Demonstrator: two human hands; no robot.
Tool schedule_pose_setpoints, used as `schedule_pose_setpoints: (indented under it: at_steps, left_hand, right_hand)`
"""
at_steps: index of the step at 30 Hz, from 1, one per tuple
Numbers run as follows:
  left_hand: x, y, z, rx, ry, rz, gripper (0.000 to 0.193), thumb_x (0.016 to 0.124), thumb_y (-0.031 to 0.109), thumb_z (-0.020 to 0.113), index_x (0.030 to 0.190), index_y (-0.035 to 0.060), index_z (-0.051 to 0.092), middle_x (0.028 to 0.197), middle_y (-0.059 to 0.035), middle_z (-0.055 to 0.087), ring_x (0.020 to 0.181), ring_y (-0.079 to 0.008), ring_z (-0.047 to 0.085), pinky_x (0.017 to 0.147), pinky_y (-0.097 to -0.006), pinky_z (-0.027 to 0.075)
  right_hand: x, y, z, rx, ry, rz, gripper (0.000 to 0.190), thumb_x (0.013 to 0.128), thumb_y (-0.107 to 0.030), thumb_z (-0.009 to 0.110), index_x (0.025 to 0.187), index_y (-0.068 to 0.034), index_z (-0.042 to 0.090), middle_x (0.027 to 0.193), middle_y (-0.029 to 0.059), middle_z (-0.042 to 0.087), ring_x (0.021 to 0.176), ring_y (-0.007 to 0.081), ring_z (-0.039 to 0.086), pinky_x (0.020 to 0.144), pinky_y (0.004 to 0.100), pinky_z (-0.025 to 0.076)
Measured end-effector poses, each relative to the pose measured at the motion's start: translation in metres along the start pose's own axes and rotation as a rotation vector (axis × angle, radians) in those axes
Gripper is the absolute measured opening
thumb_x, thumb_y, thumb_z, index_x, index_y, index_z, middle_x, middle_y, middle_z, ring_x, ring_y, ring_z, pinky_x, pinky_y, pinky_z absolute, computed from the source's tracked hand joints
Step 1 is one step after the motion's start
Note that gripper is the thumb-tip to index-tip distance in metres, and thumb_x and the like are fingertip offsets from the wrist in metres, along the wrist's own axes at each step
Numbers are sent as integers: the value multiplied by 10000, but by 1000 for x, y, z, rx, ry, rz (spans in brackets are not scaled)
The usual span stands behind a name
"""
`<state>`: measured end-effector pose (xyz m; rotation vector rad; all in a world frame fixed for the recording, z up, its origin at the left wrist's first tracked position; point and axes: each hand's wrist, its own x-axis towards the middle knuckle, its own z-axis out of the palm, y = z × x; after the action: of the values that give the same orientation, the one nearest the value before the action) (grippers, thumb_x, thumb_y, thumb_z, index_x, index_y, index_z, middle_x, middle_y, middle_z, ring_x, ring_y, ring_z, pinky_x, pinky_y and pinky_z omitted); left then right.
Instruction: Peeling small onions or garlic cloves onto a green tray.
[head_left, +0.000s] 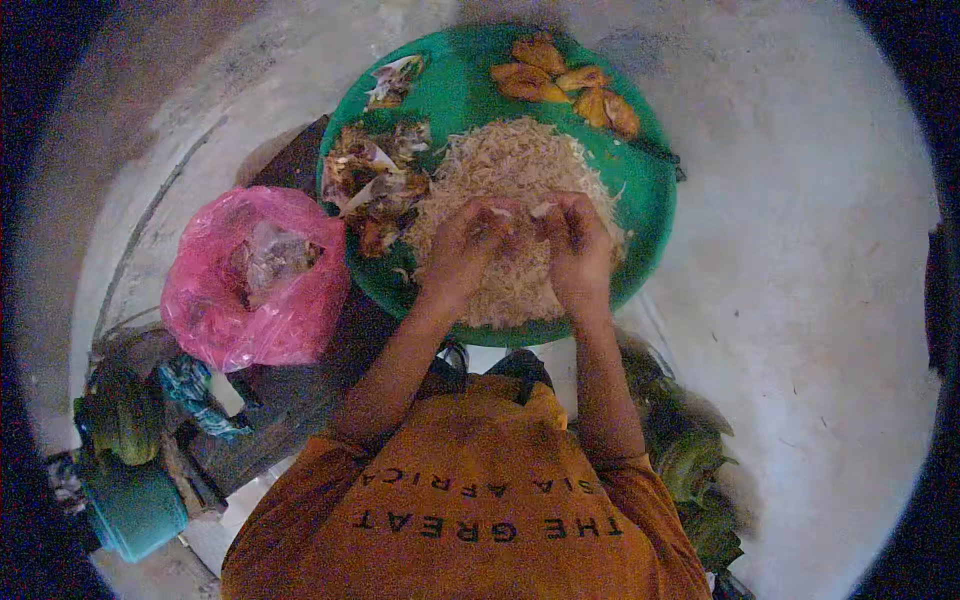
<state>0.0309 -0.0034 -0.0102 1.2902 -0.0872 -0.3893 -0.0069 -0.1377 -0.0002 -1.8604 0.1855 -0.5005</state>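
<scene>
Both my hands work over a heap of pale, thin shreds (517, 157) on a round green tray (652, 225). Between the fingertips of my left hand (469, 232) is a small whitish piece. My right hand (577, 232) pinches another whitish piece, a short gap away. The heap fills the middle of the tray and reaches its near rim. To its left lie brown and whitish scraps (375, 172), like peeled skins. Several orange-brown pieces (559, 79) sit at the far right of the tray; their exact kind is unclear.
A pink plastic bag (255, 277) with a clear bag inside stands left of the tray. Lower left are a teal container (139, 514), a green ridged vegetable (135, 427) and a patterned blue cloth or wrapper (199, 397). Large green leaves (690, 465) lie at my right.
</scene>
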Motion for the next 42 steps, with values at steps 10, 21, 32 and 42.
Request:
schedule_pose_setpoints:
  at_steps: [10,21,32,42]
  left_hand:
    - [7,0,7,385,60,199,146,851,126,602,949,18,598,764,-36,614,703,-121,594,671,-262,493]
    - [7,11,12,237,84,61,148,859,116,590,963,12,602,776,-34,618,698,-101,578,638,-245,480]
    - [9,13,6,477,5,220,132,808,107,640,902,18,615,798,-63,626,638,-115,574,562,-251,470]
    - [11,22,0,239,-87,20,141,841,120,611,922,5,599,725,-35,596,662,-90,564,601,-247,483]
  right_hand:
    - [2,-18,-7,-196,-31,-43,48,885,-75,509,894,-28,517,803,88,565,701,136,544,639,266,445]
    - [10,-14,-7,-9,-123,65,66,875,-81,525,911,-28,509,789,80,555,694,150,543,650,304,455]
    - [7,-20,1,-319,-134,-15,112,874,-141,527,868,-33,499,757,144,572,673,286,567,638,359,449]
    - [40,12,-23,-470,-100,-54,98,827,-109,553,884,-30,561,837,177,607,733,307,594,620,372,460]
